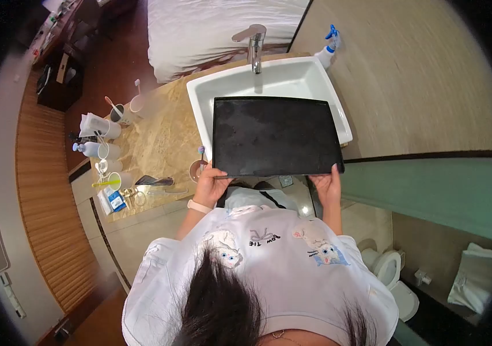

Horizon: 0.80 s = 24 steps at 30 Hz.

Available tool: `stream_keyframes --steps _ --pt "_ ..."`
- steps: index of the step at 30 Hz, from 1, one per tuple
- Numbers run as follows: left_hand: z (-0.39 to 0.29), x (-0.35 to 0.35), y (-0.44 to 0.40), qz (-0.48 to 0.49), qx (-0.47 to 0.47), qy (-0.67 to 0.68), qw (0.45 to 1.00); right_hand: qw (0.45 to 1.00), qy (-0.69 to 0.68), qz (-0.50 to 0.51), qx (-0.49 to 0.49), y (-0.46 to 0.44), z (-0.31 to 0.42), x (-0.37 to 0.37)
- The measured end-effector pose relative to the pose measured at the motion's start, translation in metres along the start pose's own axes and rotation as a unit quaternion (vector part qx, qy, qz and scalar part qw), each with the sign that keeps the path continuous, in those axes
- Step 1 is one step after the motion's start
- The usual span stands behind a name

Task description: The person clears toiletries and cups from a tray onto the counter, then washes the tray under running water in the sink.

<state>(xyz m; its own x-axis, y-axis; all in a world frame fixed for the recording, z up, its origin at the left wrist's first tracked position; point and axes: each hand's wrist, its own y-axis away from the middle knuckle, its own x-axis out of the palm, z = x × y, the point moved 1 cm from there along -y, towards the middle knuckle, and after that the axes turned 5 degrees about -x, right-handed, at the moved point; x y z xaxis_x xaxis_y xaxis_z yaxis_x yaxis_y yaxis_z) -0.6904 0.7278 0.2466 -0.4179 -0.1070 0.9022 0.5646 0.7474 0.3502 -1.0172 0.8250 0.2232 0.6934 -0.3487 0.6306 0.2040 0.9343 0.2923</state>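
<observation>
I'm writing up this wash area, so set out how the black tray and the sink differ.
Colour: the black tray is dark with light smudges; the sink is white.
Shape: the tray looks flat, while the sink is a hollow basin.
Support: the left hand and right hand grip the tray's near edge; the sink sits on the counter.
Both are roughly four-sided.

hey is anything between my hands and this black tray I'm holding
Nothing visible: the left hand and right hand hold the black tray directly by its near edge. It covers part of the sink, so what lies beneath is hidden.
</observation>
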Motion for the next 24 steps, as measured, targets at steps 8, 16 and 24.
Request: stream_keyframes --steps 8,16,24 --pt "0.016 -0.006 0.001 -0.027 0.093 -0.006 0.995 0.673 0.586 0.375 0.251 -0.025 -0.058 0.001" --pt "0.028 0.015 0.0 -0.053 0.15 -0.005 0.987 0.652 0.584 0.331 0.352 -0.045 -0.053 0.007" --pt "0.034 0.02 0.011 -0.089 0.169 0.019 0.982 0.521 0.736 0.429 0.046 -0.079 -0.094 -0.022"
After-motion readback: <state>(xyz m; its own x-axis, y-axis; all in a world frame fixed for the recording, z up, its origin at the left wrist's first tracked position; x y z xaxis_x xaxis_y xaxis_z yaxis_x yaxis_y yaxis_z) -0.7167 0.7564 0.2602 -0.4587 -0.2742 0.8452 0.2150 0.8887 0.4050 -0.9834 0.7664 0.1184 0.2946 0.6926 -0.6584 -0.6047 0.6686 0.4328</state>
